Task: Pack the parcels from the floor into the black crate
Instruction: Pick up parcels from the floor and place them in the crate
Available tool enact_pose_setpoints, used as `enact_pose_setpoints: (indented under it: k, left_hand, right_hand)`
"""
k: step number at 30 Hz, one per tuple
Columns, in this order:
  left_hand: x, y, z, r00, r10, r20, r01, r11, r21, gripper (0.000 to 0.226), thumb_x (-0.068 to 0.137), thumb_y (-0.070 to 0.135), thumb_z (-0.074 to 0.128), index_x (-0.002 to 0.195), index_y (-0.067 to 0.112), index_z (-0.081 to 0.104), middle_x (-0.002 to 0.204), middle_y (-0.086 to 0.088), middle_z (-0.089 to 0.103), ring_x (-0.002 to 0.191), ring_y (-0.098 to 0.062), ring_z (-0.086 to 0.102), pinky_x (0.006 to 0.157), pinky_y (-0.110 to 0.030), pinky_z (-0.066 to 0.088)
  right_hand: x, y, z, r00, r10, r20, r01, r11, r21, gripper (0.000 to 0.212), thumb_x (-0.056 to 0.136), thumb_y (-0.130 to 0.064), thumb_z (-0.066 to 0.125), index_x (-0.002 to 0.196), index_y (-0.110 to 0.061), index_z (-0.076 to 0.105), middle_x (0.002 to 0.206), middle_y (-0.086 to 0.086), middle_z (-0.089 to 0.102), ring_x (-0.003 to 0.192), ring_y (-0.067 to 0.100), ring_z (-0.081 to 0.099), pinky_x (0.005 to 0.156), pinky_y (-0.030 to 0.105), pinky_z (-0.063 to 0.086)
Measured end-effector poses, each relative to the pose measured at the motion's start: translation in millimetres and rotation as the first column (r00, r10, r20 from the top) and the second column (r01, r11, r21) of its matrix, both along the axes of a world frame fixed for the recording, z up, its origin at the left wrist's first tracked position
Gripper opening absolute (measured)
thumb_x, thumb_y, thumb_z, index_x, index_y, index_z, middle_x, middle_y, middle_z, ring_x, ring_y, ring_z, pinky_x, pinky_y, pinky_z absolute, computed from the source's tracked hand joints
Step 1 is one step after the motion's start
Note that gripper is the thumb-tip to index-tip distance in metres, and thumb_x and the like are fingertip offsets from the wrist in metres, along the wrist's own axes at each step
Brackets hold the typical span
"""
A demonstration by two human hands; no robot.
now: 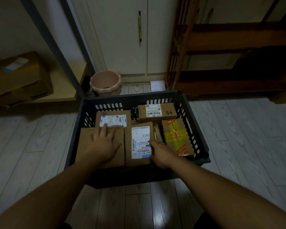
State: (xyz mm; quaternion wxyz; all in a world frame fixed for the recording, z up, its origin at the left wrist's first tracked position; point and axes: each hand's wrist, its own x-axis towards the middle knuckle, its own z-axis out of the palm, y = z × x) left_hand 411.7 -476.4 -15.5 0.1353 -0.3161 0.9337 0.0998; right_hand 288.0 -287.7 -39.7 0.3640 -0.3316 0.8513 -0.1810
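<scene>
You have dim, yellowish light to work in, and the colours look muddy. The brightest spot is a soft glare on the floor (157, 210) at the lower centre of the frame. The white label of the labelled parcel (139, 142) in the black crate (139, 175) also shows pale. The wooden shelf (229, 63) at the upper right sinks into near-black shadow. Toward the edges the lens bends the floorboards, and the cardboard box (21, 76) at the left edge is smeared and soft.
</scene>
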Motion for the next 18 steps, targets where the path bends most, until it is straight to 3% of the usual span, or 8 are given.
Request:
enact_pose_setpoints:
  k: [2,5,7,9,13,18]
  left_hand:
    - [11.8,-10.4,-9.6,0.996,0.035,0.082,-0.035,0.999,0.002,0.073,0.092,0.062,0.025,0.149,0.031,-0.007,0.159,-0.003,-0.015,0.145,-0.031,-0.013,0.115,-0.059,-0.001]
    - [13.8,-12.1,-16.6,0.996,0.002,0.084,-0.005,0.999,0.042,0.072,0.092,0.062,0.02,0.148,0.031,-0.012,0.158,-0.002,-0.021,0.144,-0.029,-0.021,0.115,-0.058,-0.006]
    - [13.9,-16.9,-14.1,0.998,-0.005,0.059,0.004,1.0,0.015,0.072,0.091,0.064,0.022,0.149,0.033,-0.009,0.158,-0.002,-0.018,0.145,-0.028,-0.017,0.115,-0.057,-0.004]
    - [24.2,-28.8,-10.6,0.999,0.035,0.014,-0.034,0.998,-0.046,0.074,0.09,0.067,0.022,0.149,0.034,-0.008,0.159,-0.002,-0.014,0.146,-0.026,-0.014,0.115,-0.055,-0.004]
    - [62.7,-50.7,-18.5,0.996,0.081,0.037,-0.076,0.989,-0.127,0.081,0.085,0.071,0.016,0.148,0.029,-0.014,0.159,-0.003,-0.017,0.146,-0.023,-0.015,0.115,-0.053,-0.006]
    - [72.2,-55.2,-27.3,0.989,0.113,-0.097,-0.115,0.993,-0.015,0.081,0.088,0.066,0.028,0.15,0.027,-0.006,0.159,-0.001,-0.015,0.147,-0.022,-0.01,0.117,-0.052,0.004]
  right_hand:
    - [1.6,-1.1,-2.6,1.0,-0.003,0.0,0.003,1.0,0.014,0.069,0.087,-0.014,0.059,0.146,-0.028,0.026,0.146,0.009,0.038,0.126,0.028,0.047,0.103,0.035,0.043]
    - [4.4,-2.6,-0.5,0.997,0.011,-0.075,-0.007,0.999,0.05,0.07,0.085,-0.025,0.064,0.144,-0.026,0.027,0.15,0.009,0.025,0.13,0.03,0.04,0.105,0.038,0.04]
    - [8.2,-3.9,6.8,0.962,0.107,-0.252,-0.096,0.994,0.056,0.071,0.085,-0.043,0.063,0.144,-0.025,0.027,0.154,0.007,0.014,0.138,0.03,0.025,0.11,0.042,0.032]
    - [15.6,-7.7,12.9,0.911,0.245,-0.332,-0.231,0.969,0.082,0.077,0.087,-0.061,0.049,0.15,-0.029,0.016,0.16,0.005,0.001,0.146,0.031,0.004,0.116,0.047,0.016]
    - [31.9,-15.5,5.4,0.884,0.393,-0.254,-0.345,0.914,0.215,0.084,0.083,-0.08,0.025,0.152,-0.037,0.001,0.161,0.002,-0.014,0.146,0.029,-0.02,0.115,0.05,-0.009]
    - [32.9,-15.5,-2.3,0.886,0.392,-0.246,-0.32,0.903,0.287,0.087,0.079,-0.084,0.016,0.152,-0.037,0.006,0.161,0.001,-0.013,0.146,0.025,-0.021,0.114,0.049,-0.014]
